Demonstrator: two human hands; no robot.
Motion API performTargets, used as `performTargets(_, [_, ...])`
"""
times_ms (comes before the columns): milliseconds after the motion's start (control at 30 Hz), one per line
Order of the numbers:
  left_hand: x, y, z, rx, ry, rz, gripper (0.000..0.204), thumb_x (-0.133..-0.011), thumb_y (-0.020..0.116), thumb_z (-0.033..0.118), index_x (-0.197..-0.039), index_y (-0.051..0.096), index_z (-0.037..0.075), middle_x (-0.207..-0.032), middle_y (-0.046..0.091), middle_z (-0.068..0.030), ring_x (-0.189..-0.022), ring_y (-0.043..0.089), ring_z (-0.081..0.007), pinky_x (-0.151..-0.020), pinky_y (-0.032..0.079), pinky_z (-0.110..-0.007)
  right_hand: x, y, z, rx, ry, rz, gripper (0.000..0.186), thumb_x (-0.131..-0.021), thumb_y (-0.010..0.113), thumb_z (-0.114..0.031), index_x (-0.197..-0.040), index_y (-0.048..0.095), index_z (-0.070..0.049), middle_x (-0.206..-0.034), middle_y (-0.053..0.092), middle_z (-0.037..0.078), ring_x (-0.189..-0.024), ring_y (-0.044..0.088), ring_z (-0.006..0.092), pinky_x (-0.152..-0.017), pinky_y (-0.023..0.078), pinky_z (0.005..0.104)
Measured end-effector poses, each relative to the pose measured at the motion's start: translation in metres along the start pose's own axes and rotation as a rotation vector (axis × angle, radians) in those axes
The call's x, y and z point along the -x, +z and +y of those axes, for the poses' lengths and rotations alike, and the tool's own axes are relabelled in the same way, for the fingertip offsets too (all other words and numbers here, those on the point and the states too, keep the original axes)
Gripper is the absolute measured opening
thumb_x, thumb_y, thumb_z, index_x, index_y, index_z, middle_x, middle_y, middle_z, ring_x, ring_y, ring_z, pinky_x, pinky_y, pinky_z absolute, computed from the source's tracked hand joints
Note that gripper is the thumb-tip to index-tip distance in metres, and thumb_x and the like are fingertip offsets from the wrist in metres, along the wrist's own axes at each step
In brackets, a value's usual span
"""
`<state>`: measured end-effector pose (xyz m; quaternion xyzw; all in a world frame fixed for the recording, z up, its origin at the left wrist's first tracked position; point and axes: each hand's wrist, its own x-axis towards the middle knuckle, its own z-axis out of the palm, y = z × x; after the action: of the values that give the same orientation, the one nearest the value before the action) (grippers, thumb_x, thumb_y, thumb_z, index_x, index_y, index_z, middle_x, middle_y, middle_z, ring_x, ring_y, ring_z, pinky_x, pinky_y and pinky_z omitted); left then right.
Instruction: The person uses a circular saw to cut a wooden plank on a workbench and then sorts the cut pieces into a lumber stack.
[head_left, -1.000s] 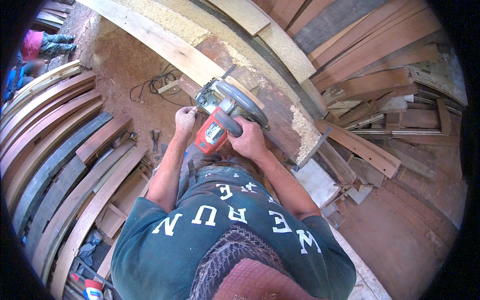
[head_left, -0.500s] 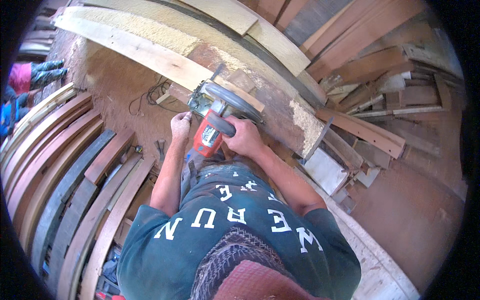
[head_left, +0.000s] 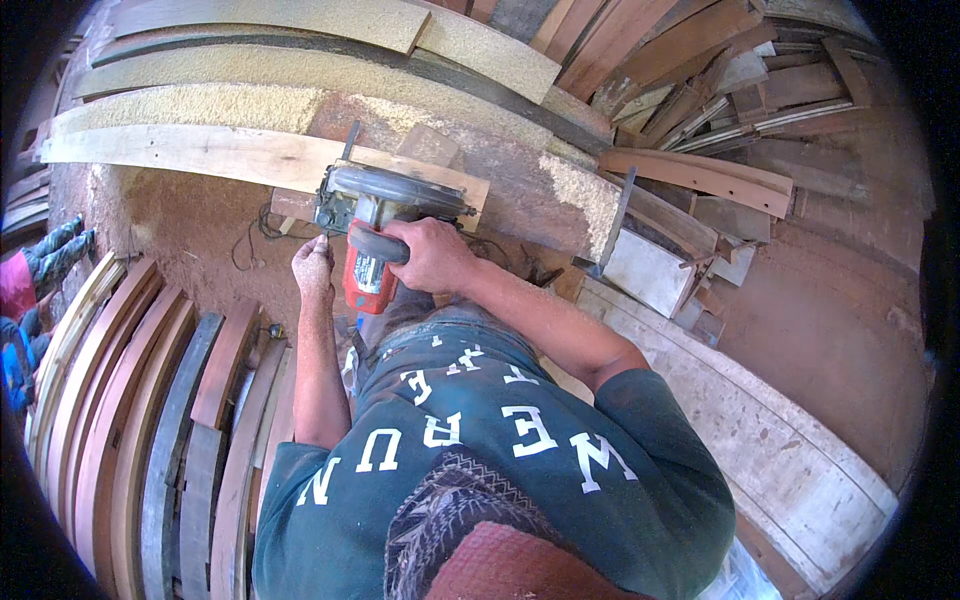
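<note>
A circular saw with a red motor housing and a grey blade guard rests across a pale board, near the board's right end. My right hand is wrapped round its dark rear handle. Just left of the saw, my left hand is closed, thumb and fingers pinched at the near edge of the saw's base. Whatever those fingers grip is too small to make out. Under the board's right part lies a small wood block.
Sawdust-covered planks lie beyond the board on a brown bench. Several curved timbers stand at the left. Offcuts are heaped at the far right, above a white plank. A dark cord lies behind my left hand. Another person's legs show at the left edge.
The view has turned, so the board looks more level and the saw and both hands appear farther left. My right hand keeps its hold on the saw, and my left stays closed beside it.
</note>
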<state>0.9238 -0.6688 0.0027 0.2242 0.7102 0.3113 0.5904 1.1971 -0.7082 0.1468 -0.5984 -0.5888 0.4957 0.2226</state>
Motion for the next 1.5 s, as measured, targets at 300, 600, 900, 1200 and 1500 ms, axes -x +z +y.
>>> performTargets(300, [-0.004, 0.004, 0.011, 0.019, 0.013, 0.000, 0.017, -0.103, 0.069, 0.015, -0.104, 0.070, -0.002, -0.072, 0.058, 0.0027, -0.055, 0.046, -0.0065, -0.049, 0.035, -0.024, -0.009, -0.004, -0.008, 0.009, -0.035, 0.037, 0.040, -0.075, 0.078, -0.022, -0.113, 0.075, -0.011, -0.100, 0.076, 0.022, -0.097, 0.073, 0.0445, -0.087, 0.059, 0.0544])
performTargets(600, [-0.002, 0.007, 0.013, 0.012, 0.045, -0.011, 0.019, -0.101, 0.072, 0.015, -0.105, 0.071, -0.004, -0.075, 0.062, 0.0002, -0.061, 0.052, -0.0088, -0.055, 0.041, -0.025, -0.010, -0.004, 0.000, 0.000, -0.087, 0.076, 0.034, -0.077, 0.078, -0.017, -0.110, 0.074, -0.008, -0.095, 0.075, 0.021, -0.091, 0.072, 0.0433, -0.079, 0.058, 0.0507])
performTargets(900, [-0.003, 0.015, 0.002, -0.033, 0.041, 0.052, 0.020, -0.100, 0.073, 0.018, -0.107, 0.076, -0.001, -0.077, 0.065, 0.0006, -0.064, 0.055, -0.0101, -0.058, 0.044, -0.029, -0.004, -0.009, -0.005, 0.053, -0.053, 0.062, 0.037, -0.078, 0.078, -0.024, -0.114, 0.075, -0.013, -0.097, 0.076, 0.021, -0.092, 0.073, 0.0431, -0.080, 0.059, 0.0521])
performTargets(1200, [-0.009, 0.035, -0.002, -0.073, 0.093, 0.074, 0.023, -0.101, 0.073, 0.019, -0.109, 0.075, -0.003, -0.075, 0.064, 0.0006, -0.060, 0.052, -0.0095, -0.055, 0.042, -0.029, 0.003, -0.018, -0.005, 0.041, -0.056, 0.101, 0.030, -0.083, 0.077, -0.013, -0.111, 0.074, -0.005, -0.097, 0.074, 0.023, -0.091, 0.074, 0.0413, -0.080, 0.058, 0.0449])
performTargets(1500, [-0.009, 0.039, 0.012, -0.049, 0.090, 0.058, 0.020, -0.099, 0.074, 0.017, -0.100, 0.077, -0.003, -0.082, 0.070, -0.0023, -0.070, 0.060, -0.0116, -0.064, 0.049, -0.031, -0.005, -0.024, -0.004, 0.032, -0.081, 0.110, 0.039, -0.079, 0.079, -0.017, -0.117, 0.074, -0.008, -0.098, 0.075, 0.024, -0.094, 0.074, 0.0424, -0.081, 0.060, 0.0487])
